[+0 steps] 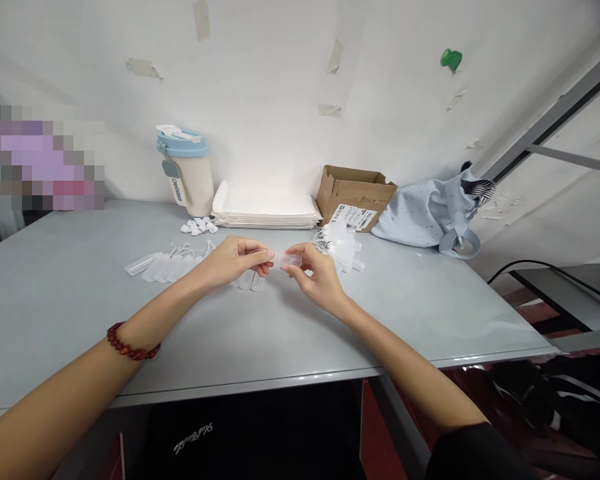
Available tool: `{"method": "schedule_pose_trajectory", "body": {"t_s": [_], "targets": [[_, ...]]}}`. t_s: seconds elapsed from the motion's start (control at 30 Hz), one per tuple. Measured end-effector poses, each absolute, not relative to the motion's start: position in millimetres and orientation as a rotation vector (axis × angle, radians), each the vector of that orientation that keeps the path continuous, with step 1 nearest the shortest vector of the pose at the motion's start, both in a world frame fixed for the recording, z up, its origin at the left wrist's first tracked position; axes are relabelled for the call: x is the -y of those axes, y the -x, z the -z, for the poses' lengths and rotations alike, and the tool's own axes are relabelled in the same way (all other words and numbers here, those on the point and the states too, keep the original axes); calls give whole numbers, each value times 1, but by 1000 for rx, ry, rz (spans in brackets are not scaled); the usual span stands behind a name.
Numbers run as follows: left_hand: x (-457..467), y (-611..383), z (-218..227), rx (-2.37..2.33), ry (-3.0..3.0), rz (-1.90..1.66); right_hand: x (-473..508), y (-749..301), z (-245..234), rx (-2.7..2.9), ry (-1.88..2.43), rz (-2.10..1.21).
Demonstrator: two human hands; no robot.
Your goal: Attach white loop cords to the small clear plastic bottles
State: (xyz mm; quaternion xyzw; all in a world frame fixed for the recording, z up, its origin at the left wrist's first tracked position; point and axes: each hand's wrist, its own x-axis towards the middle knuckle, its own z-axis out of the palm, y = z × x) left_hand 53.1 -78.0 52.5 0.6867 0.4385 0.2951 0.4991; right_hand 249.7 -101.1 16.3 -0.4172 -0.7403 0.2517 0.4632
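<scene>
Both my hands meet above the middle of the grey table. My left hand has its fingers pinched on one end of a small clear plastic tube. My right hand is closed on the tube's other end. Just under my hands lie a few more clear tubes. A row of clear tubes lies to the left of my left hand. A heap of clear tubes and caps lies behind my right hand. A red bead bracelet is on my left wrist.
Against the wall stand a cream cup with a blue lid, a stack of white padded envelopes, an open cardboard box and a pale blue cloth bag. Small white caps lie by the cup. A black cable runs off the table's right edge.
</scene>
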Motion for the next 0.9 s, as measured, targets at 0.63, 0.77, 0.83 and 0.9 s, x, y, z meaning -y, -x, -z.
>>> {"method": "schedule_pose_trajectory", "body": {"t_s": [0.63,0.77,0.83,0.9], "targets": [[83,-52,-54,-963,-1806,-751,103,-252,-25,1744,1036,-1037],[89,-56,-55,-1023,-1918,-727,99,-254,-27,1520,1020,-1622],[91,-59,-56,-1017,-1927,-709,97,-254,-28,1456,1038,-1777],[92,-61,-56,-1025,-1910,-718,97,-254,-27,1469,1067,-1751]]}}
